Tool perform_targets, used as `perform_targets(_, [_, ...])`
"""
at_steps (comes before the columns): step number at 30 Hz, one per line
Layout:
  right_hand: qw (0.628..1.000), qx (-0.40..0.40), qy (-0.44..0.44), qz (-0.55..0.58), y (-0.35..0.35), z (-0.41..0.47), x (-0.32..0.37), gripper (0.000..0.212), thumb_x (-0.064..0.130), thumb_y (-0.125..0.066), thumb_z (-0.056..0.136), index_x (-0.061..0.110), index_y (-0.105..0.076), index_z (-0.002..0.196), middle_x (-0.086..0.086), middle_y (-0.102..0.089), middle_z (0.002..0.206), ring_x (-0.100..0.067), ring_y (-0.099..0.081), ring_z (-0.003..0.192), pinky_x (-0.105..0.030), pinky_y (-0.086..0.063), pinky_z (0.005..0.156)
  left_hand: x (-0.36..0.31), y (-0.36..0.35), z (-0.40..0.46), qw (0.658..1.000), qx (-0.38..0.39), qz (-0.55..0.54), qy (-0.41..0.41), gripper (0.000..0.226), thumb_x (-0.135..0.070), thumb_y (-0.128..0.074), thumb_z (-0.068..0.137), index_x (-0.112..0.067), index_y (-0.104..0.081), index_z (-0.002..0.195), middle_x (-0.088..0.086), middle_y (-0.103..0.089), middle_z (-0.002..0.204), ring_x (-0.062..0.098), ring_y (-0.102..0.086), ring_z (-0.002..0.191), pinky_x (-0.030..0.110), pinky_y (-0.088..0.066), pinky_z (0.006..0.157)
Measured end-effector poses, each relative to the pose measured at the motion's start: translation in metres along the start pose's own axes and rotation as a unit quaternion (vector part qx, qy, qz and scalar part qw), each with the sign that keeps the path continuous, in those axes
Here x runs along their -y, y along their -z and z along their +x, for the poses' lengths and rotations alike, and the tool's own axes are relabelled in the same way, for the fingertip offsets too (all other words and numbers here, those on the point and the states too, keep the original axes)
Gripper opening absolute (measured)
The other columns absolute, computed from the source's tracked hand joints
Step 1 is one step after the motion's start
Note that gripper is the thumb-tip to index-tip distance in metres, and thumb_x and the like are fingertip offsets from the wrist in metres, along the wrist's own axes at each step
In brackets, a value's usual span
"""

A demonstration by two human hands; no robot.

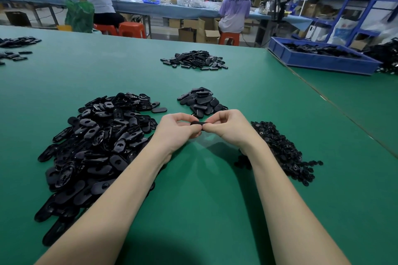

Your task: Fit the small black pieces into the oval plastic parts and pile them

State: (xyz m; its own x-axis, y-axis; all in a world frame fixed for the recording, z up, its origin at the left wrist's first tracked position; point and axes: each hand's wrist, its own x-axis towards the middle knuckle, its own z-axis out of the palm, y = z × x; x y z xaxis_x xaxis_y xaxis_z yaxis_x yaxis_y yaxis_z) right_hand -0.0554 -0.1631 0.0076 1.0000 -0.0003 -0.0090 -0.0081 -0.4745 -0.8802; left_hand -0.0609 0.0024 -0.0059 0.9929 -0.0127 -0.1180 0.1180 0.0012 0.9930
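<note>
Green worktop (215,200) is carrying black heaps; at frame centre, the left hand (176,130) and right hand (228,127) are each keeping a pinching grip on one oval part (197,123).

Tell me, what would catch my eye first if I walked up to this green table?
Probably the two bare hands at the centre, the left hand and right hand, pinching one oval plastic part between them above the green table. Next, the big heap of oval parts to the left, and the mound of small black pieces to the right.
</note>
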Motion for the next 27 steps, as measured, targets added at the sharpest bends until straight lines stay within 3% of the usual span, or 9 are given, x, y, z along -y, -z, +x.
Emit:
perform_targets(4, [1.0,-0.006,0.005,0.009,0.0,0.0,0.0,0.01,0.019,-0.08,0.082,0.02,-0.071,0.079,0.013,-0.056,0.058,-0.002,-0.048,0.052,-0.013,-0.039,0.054,-0.002,0.0,0.0,1.0,0.004,-0.023,-0.005,0.013,0.003,-0.075,0.083,-0.008,-0.07,0.087,0.007,-0.075,0.073,0.011,-0.071,0.062,0.016,-0.056,0.062])
perform_targets(9, [1.0,-0.007,0.011,0.024,-0.003,-0.002,0.0,0.012,0.016,-0.08,0.083,0.019,-0.069,0.078,0.014,-0.056,0.056,0.0,-0.045,0.046,-0.012,-0.037,0.05,0.0,-0.001,0.0,1.0,-0.007,-0.013,-0.014,0.013,0.002,-0.076,0.082,-0.01,-0.07,0.085,0.008,-0.076,0.076,0.013,-0.071,0.064,0.019,-0.058,0.07])
perform_targets(12, [0.995,0.001,0.019,0.097,0.001,-0.004,0.002,0.01,0.013,-0.08,0.086,0.017,-0.071,0.085,0.012,-0.061,0.059,0.0,-0.045,0.044,-0.012,-0.036,0.047,-0.003,0.004,0.001,0.998,0.013,-0.015,-0.058,0.015,0.0,-0.075,0.084,-0.012,-0.07,0.091,0.007,-0.077,0.08,0.013,-0.072,0.068,0.019,-0.058,0.072])
perform_targets(15, [0.989,-0.008,0.014,0.148,0.007,-0.003,0.002,0.009,0.012,-0.079,0.087,0.017,-0.072,0.09,0.015,-0.057,0.055,-0.005,-0.041,0.043,-0.014,-0.034,0.043,-0.007,0.008,0.001,0.988,0.027,0.094,-0.116,0.024,-0.003,-0.073,0.084,-0.021,-0.07,0.099,0.001,-0.077,0.084,0.009,-0.071,0.069,0.017,-0.057,0.072])
perform_targets(18, [0.988,-0.006,0.0,0.155,0.011,-0.002,0.001,0.008,0.015,-0.079,0.087,0.019,-0.073,0.091,0.016,-0.059,0.056,-0.007,-0.042,0.045,-0.015,-0.033,0.043,-0.006,0.008,-0.002,0.961,-0.013,0.215,-0.173,0.022,-0.01,-0.075,0.081,-0.028,-0.072,0.094,-0.011,-0.074,0.087,0.002,-0.069,0.067,0.007,-0.049,0.066])
perform_targets(22, [0.988,-0.031,-0.024,0.148,0.012,-0.002,-0.001,0.013,0.034,-0.078,0.089,0.023,-0.073,0.094,0.011,-0.076,0.076,-0.007,-0.052,0.047,-0.017,-0.038,0.047,-0.005,0.008,0.005,0.946,-0.036,0.257,-0.193,0.016,-0.022,-0.081,0.078,-0.03,-0.075,0.09,-0.023,-0.072,0.085,-0.003,-0.062,0.059,0.003,-0.041,0.061])
perform_targets(24, [0.988,-0.048,-0.042,0.138,0.013,-0.001,-0.002,0.019,0.042,-0.075,0.09,0.024,-0.072,0.096,0.011,-0.078,0.081,-0.005,-0.054,0.046,-0.02,-0.039,0.05,-0.006,0.007,0.018,0.956,-0.065,0.23,-0.171,0.017,-0.025,-0.084,0.077,-0.029,-0.076,0.091,-0.021,-0.073,0.085,-0.009,-0.059,0.058,0.006,-0.042,0.067])
perform_targets(27, [0.992,-0.053,-0.051,0.104,0.012,-0.001,-0.004,0.021,0.045,-0.071,0.092,0.023,-0.073,0.094,0.012,-0.078,0.079,-0.004,-0.052,0.046,-0.018,-0.039,0.05,-0.013,-0.002,0.047,0.959,-0.103,0.222,-0.141,0.022,-0.028,-0.084,0.076,-0.026,-0.078,0.097,-0.016,-0.073,0.087,-0.006,-0.064,0.08,0.017,-0.047,0.087])
